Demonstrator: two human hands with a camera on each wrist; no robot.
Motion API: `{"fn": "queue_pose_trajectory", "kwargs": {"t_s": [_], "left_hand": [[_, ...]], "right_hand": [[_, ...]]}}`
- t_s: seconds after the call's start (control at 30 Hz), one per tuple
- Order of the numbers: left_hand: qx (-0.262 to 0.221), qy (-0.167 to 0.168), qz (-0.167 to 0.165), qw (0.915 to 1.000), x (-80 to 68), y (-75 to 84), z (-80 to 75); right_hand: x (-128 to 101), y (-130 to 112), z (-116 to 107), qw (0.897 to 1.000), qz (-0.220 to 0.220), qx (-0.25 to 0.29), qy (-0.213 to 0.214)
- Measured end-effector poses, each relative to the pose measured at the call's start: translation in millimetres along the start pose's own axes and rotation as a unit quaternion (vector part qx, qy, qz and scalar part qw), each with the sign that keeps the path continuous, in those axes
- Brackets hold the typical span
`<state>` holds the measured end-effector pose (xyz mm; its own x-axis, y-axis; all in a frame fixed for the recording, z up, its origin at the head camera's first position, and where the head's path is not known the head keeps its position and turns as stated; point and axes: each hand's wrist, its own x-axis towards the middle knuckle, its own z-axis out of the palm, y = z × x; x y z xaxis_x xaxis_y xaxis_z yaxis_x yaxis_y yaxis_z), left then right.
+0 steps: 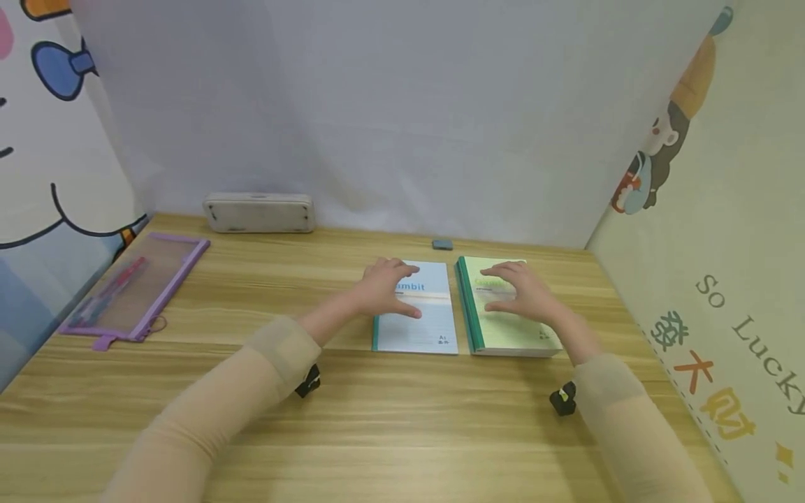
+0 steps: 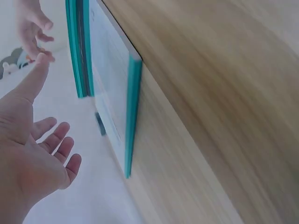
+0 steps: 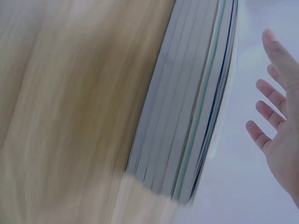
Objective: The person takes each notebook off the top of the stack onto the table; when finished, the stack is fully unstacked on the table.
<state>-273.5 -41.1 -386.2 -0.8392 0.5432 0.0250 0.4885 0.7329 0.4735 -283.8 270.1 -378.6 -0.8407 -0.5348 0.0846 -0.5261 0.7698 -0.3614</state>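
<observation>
Blue notebook (image 1: 434, 323), thin, teal-spined: toward the wood-grain table's (image 1: 402, 433) back edge, right of centre. Green notebook stack (image 1: 512, 334), thick, square-edged: just beside it, nearer the right edge; narrow strip of table between. Left hand (image 1: 382, 288) over the former, right hand (image 1: 527, 293) over the latter: fingers spread, gripping nothing, partly hiding cover lettering (image 1: 414, 287). Mesh pouch (image 1: 154, 279), purple-edged: by left edge; pens (image 1: 113, 290) inside blurred.

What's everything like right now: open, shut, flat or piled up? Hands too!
Left bare hand: open, holding nothing
Right bare hand: open, holding nothing
Light-blue rectangular paper notebook: shut, lying flat
Stack of rectangular paper notebooks, yellow-green on top: shut, piled up
Purple-edged rectangular see-through pouch: lying down, pen-like things inside; whether zipped, unclear
White oblong case: looks shut
Small grey-blue rectangular block: lying flat
</observation>
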Motion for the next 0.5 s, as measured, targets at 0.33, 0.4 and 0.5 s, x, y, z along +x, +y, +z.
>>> {"fn": "queue_pose_trajectory", "kwargs": {"t_s": [0.33,0.4,0.5], "left_hand": [[-0.014,0.014,-0.011,0.9997,20.5,33.0,29.8],[-0.017,0.014,-0.013,0.9997,24.4,37.8,35.5],[-0.034,0.011,-0.017,0.9992,28.8,44.2,41.2]], "right_hand": [[-30,33,-16,0.997,0.067,0.032,0.0],[-35,39,-16,0.997,0.074,0.032,-0.002],[-42,47,-14,0.995,0.088,0.044,-0.008]]}}
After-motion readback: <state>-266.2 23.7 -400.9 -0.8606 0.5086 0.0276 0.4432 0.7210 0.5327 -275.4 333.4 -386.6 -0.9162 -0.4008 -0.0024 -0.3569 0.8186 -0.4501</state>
